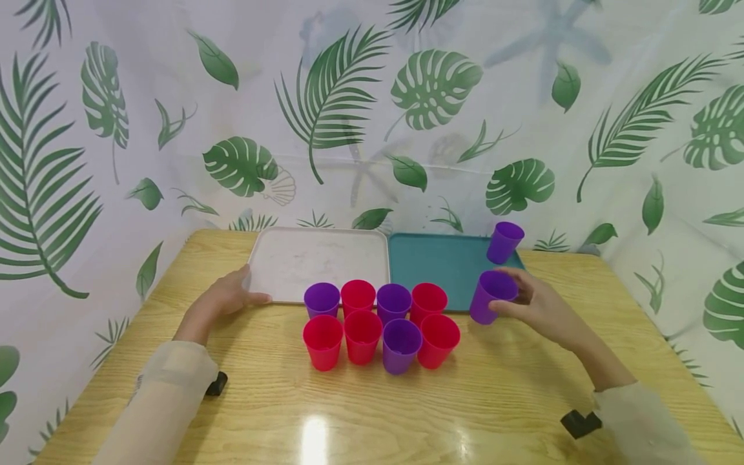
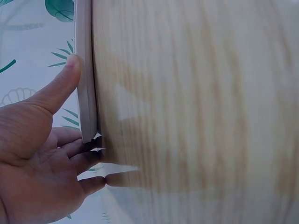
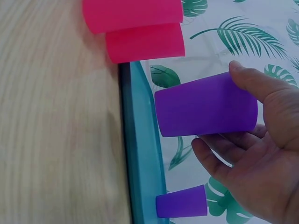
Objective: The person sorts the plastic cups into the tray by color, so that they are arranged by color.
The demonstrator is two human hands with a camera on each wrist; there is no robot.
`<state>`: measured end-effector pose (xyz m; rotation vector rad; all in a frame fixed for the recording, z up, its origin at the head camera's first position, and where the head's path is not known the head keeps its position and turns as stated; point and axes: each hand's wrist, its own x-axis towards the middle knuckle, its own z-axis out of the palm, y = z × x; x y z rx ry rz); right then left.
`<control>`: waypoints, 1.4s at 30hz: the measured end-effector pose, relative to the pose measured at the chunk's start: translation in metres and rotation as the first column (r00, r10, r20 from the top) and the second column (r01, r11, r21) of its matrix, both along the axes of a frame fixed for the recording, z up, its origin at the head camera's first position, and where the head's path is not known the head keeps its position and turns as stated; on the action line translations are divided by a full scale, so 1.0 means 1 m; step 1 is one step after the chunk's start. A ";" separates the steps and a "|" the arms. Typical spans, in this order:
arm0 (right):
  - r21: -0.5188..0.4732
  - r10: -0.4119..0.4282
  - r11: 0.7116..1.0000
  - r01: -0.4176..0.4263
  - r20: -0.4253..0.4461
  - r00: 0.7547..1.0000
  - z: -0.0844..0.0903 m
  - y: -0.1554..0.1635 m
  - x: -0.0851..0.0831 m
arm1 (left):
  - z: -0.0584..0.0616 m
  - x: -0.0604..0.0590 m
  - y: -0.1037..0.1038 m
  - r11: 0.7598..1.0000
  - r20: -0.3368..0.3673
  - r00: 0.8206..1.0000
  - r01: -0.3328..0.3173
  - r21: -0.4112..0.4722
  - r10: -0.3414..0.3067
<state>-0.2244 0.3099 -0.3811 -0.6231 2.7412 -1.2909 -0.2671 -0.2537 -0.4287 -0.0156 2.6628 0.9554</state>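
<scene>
Soft, even light, white glare on the near part of the wooden table (image 1: 261,400), faint shadows, dimmer wrist views.

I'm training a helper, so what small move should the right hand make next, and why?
Probably move the held purple cup forward onto the teal tray: the right hand holds it near that tray's front edge, and another purple cup already stands there.

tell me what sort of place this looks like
Probably an indoor tabletop workspace, perhaps a staged one: a wood-grain table, a leaf-print sheet behind it as a backdrop, and red and purple cups, most of them grouped together.
</scene>
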 end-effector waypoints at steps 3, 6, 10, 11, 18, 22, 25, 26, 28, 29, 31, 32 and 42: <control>0.030 -0.022 0.999 0.022 -0.001 1.000 0.004 0.000 -0.004 | 0.001 0.001 0.001 1.000 0.005 1.000 -0.001 -0.002 0.001; 0.071 -0.050 0.996 0.051 -0.006 0.999 0.009 -0.001 -0.007 | 0.001 0.001 0.001 1.000 0.011 1.000 -0.007 -0.004 0.007; 0.086 -0.085 0.993 0.084 0.003 0.996 0.016 0.000 -0.012 | 0.001 0.000 0.001 1.000 0.004 1.000 -0.002 -0.008 0.002; 0.087 -0.093 0.992 0.092 0.008 0.996 0.018 0.000 -0.014 | 0.001 0.000 0.001 1.000 0.000 1.000 0.001 -0.008 -0.001; 0.105 -0.143 0.984 0.140 0.018 0.990 0.021 0.000 -0.027 | 0.001 -0.001 0.000 1.000 -0.009 1.000 0.010 -0.009 -0.010; 0.090 -0.154 0.984 0.153 0.002 0.988 0.021 -0.002 -0.037 | 0.001 -0.002 0.000 1.000 -0.002 1.000 0.005 0.002 -0.005; 0.076 -0.163 0.984 0.163 -0.008 0.987 0.021 -0.003 -0.044 | 0.000 -0.003 0.000 1.000 -0.006 1.000 0.008 0.001 -0.008; 0.076 -0.167 0.983 0.167 -0.012 0.986 0.021 -0.003 -0.046 | -0.001 -0.003 0.000 1.000 -0.010 1.000 0.010 0.001 -0.010; 0.072 -0.172 0.982 0.172 -0.018 0.985 0.020 -0.004 -0.051 | -0.001 -0.003 0.000 1.000 -0.013 1.000 0.013 -0.004 -0.013; 0.069 -0.173 0.982 0.174 -0.019 0.985 0.020 -0.004 -0.053 | -0.001 -0.003 0.000 1.000 -0.014 1.000 0.015 -0.008 -0.015; 0.062 -0.177 0.982 0.178 -0.019 0.984 0.020 -0.004 -0.057 | 0.000 -0.003 0.000 1.000 -0.009 1.000 0.012 -0.011 -0.012; 0.061 -0.179 0.982 0.179 -0.018 0.984 0.020 -0.005 -0.059 | 0.000 -0.003 0.000 1.000 -0.005 1.000 0.008 -0.010 -0.008; 0.036 -0.202 0.979 0.203 -0.010 0.979 0.019 -0.011 -0.074 | 0.001 -0.001 0.001 1.000 0.012 1.000 -0.013 -0.011 0.013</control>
